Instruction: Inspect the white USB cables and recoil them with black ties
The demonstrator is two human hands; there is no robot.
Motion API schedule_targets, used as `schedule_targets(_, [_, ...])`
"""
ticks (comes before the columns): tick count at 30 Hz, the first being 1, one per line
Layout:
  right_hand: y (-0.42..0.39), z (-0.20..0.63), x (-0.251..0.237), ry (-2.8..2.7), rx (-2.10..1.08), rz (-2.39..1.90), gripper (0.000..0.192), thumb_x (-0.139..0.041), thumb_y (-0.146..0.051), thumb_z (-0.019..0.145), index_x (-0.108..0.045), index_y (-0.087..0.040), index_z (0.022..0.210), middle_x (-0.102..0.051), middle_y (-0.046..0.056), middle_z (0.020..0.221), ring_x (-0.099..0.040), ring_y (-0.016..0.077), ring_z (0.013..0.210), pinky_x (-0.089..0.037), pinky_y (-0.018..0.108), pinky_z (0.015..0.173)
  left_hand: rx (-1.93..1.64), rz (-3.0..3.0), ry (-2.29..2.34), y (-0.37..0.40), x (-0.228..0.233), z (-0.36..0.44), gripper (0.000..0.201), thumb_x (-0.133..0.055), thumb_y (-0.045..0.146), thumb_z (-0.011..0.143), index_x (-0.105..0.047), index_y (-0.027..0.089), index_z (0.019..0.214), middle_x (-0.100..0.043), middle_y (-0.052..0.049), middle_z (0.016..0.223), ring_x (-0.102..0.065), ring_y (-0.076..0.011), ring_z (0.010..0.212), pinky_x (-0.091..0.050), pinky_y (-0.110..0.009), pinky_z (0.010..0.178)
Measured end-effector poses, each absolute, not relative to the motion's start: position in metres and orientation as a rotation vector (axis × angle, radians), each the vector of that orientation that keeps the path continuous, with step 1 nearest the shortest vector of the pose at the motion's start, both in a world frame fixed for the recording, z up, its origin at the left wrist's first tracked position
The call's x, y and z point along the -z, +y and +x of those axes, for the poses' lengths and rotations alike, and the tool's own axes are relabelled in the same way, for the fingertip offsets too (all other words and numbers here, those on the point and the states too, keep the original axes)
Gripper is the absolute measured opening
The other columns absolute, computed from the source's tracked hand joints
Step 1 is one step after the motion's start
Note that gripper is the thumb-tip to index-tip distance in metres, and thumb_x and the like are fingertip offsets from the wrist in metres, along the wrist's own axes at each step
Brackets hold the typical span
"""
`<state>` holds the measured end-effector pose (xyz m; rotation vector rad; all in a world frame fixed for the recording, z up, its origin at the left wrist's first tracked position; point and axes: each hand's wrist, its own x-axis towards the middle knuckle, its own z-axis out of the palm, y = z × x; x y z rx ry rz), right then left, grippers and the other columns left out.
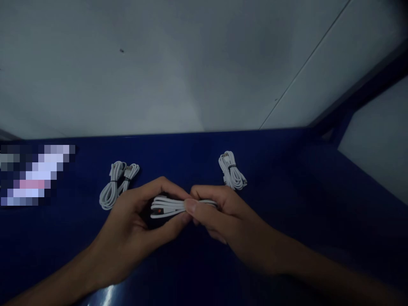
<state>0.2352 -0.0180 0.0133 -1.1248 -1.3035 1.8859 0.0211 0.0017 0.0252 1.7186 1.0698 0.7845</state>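
No readable lettering here: there's a tiny orange-red mark (159,211) on the dark connector (154,212) of the held white cable (174,204), too small to make out as letter or sign, and over on the left a blocky pixelated patch (38,178), pale with a streak of pink, nothing legible through it

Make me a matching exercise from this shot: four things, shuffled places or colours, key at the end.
Things
A. Cable with orange spot
B. Pair of cables
C. Lone cable
D. Table

Place or colour
1. On the far side of the right hand
2. Blue
3. Held in both hands
4. On the far side of the left hand

Pairs: A-3, B-4, C-1, D-2
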Motion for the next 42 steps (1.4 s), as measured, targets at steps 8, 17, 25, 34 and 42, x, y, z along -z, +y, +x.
schedule_targets(8, [-0.017, 0.236, -0.006, -1.270, -1.903, -1.059, 0.036, -0.062, -0.048, 0.114, -0.059, -0.022, 0.088, -0.045, -0.006, 0.076, -0.036, 0.0114, 0.061, -0.029, 0.028, 0.054, -0.806, 1.667, 1.003, 0.004, -0.024, 0.019, 0.003, -0.085, 0.025, 0.099, -0.084, 0.028, 0.101, -0.082, 0.004, 0.086, -0.073, -0.0147, 0.077, -0.060, -0.023, 0.075])
schedule_targets(17, [-0.015, 0.235, -0.005, -1.187, -1.964, -0.977, 0.040, -0.063, -0.054, 0.113, -0.060, -0.022, 0.089, -0.043, -0.007, 0.075, -0.031, 0.0111, 0.059, -0.025, 0.028, 0.051, -0.773, 1.572, 0.881, 0.010, -0.018, 0.011, 0.017, -0.084, 0.018, 0.100, -0.085, 0.031, 0.110, -0.084, 0.005, 0.093, -0.078, -0.0124, 0.084, -0.061, -0.017, 0.077])
schedule_targets(25, [-0.016, 0.233, -0.006, -1.166, -1.971, -0.991, 0.043, -0.064, -0.057, 0.112, -0.058, -0.022, 0.087, -0.042, -0.007, 0.074, -0.032, 0.0106, 0.061, -0.027, 0.028, 0.054, -0.761, 1.562, 0.911, 0.010, -0.018, 0.013, 0.012, -0.083, 0.022, 0.101, -0.086, 0.029, 0.110, -0.085, 0.004, 0.091, -0.078, -0.0131, 0.082, -0.063, -0.019, 0.076])
schedule_targets(34, [-0.016, 0.233, -0.006, -1.206, -1.958, -1.010, 0.044, -0.062, -0.056, 0.113, -0.059, -0.021, 0.087, -0.046, -0.006, 0.077, -0.034, 0.0096, 0.061, -0.029, 0.027, 0.055, -0.802, 1.743, 0.921, 0.010, -0.020, 0.013, 0.010, -0.081, 0.022, 0.102, -0.084, 0.029, 0.109, -0.083, 0.006, 0.088, -0.077, -0.0121, 0.078, -0.059, -0.018, 0.071])
schedule_targets(42, [-0.016, 0.235, -0.004, -1.275, -1.917, -1.044, 0.040, -0.064, -0.054, 0.113, -0.062, -0.021, 0.089, -0.047, -0.005, 0.078, -0.035, 0.0102, 0.062, -0.030, 0.028, 0.055, -0.846, 1.911, 0.898, 0.014, -0.012, 0.008, 0.015, -0.085, 0.025, 0.100, -0.084, 0.036, 0.109, -0.086, 0.008, 0.092, -0.079, -0.0123, 0.080, -0.061, -0.018, 0.072])
